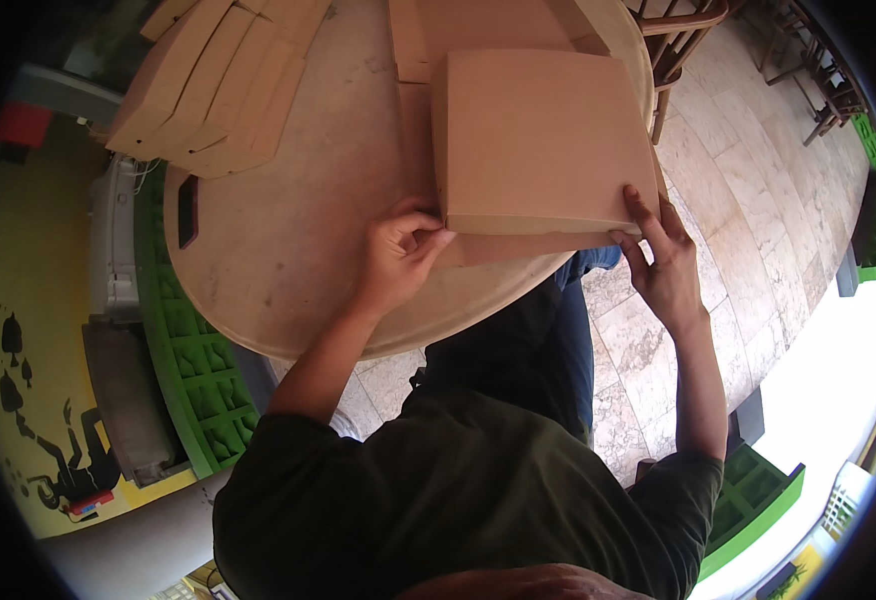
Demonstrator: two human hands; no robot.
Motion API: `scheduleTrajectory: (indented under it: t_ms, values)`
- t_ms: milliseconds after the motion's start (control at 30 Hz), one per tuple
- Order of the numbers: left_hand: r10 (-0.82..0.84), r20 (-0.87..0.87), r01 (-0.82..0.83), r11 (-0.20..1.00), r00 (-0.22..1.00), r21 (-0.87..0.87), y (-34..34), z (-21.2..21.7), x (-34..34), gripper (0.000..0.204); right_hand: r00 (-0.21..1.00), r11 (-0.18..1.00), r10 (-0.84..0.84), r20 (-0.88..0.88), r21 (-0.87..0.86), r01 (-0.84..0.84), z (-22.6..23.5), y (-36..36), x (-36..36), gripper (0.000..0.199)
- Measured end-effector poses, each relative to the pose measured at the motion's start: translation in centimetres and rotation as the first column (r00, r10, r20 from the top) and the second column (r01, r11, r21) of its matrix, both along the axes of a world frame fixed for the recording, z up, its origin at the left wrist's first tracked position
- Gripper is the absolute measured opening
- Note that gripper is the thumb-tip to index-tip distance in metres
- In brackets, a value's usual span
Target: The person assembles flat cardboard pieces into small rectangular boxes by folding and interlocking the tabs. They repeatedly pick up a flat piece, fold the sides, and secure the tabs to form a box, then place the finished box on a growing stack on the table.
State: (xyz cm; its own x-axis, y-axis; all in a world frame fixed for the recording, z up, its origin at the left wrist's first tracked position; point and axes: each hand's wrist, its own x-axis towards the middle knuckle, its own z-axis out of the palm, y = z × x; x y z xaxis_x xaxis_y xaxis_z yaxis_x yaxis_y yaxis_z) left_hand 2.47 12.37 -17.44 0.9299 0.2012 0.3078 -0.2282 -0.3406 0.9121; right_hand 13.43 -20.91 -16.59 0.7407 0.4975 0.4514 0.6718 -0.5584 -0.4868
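Folded boxes (228,90) lie upper left; the upper-centre cardboard box (543,140) seems shaped save its near edge, left hand (398,258) pinching one corner, right hand (666,258) with fingers spread on another.

Probably a café or small eatery: a round table (258,270), wooden chairs (696,19) at far right, pale floor tiles (748,190), and a yellow mural wall (43,400) at left.
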Motion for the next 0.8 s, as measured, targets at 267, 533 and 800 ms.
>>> scheduleTrajectory:
  t_ms: [267,533,800]
  values:
    - [0.15,0.093,-0.162,0.977,0.984,0.136,-1.7,-2.0,-0.4,0.007,1.0,0.991,-0.005,-0.02,0.131,0.008,-0.4,0.7,0.1,0.062]
    - [0.117,-0.136,-0.159,0.921,0.984,-0.357,-1.1,1.4,-0.8,0.016,0.999,0.998,-0.05,-0.004,0.028,0.051,-0.2,1.3,-0.4,0.058]
    - [0.069,0.117,-0.128,0.755,0.991,0.643,-2.9,9.9,6.4,0.06,0.977,0.974,-0.04,0.211,-0.211,0.085,5.0,2.5,0.5,0.052]
